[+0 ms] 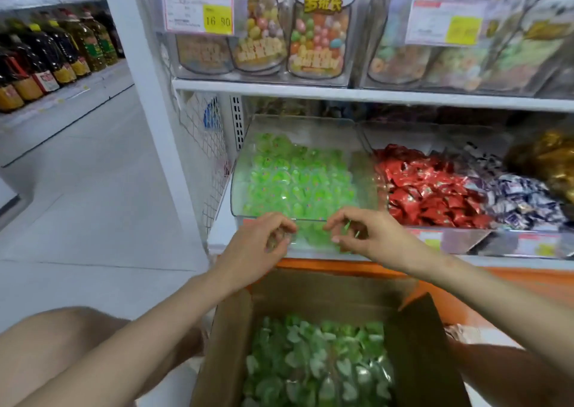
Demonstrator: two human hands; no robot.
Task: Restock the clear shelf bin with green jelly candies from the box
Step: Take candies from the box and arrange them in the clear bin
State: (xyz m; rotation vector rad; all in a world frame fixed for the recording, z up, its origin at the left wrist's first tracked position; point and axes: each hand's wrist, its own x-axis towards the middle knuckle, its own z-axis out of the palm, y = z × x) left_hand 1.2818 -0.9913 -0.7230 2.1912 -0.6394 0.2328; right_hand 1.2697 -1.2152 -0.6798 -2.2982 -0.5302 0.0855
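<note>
Head view puts the clear shelf bin (239,189) just past centre, a glossy, hard plastic tray with rounded corners, and the green jelly candies (295,176) lie heaped in it, each in shiny see-through wrap with a small printed mark that I cannot read. At its front rim my left hand (264,239) has its fingers curled round a few pale green wrapped pieces, though blur hides exactly how many. My right hand (360,229), beside it toward 3 o'clock, pinches a green candy between thumb and fingertips, with its other fingers bent. Toward 6 o'clock the box (230,344) stands open, plain brown matte cardboard with its flaps up, holding loose green hearts (316,369), translucent and crinkly. At 3 o'clock from the bin sits a pile of red foil-like packets (428,189), then blue-and-white twisted wrappers (521,201), and gold wrappers (553,158) at the far edge. Up at 12 o'clock, on the shelf above, a red-framed price tag (198,12) shows "16.90" on a yellow patch, its smaller print too blurred to read. Beside it stand jar-shaped pouches (320,33) with cartoon faces and yellow Chinese lettering over round pastel sweets. White wire mesh (202,145) closes the shelf's side at 9 o'clock. At 10 o'clock, cooking oil bottles (62,52) with yellow and red labels line another shelf.
</note>
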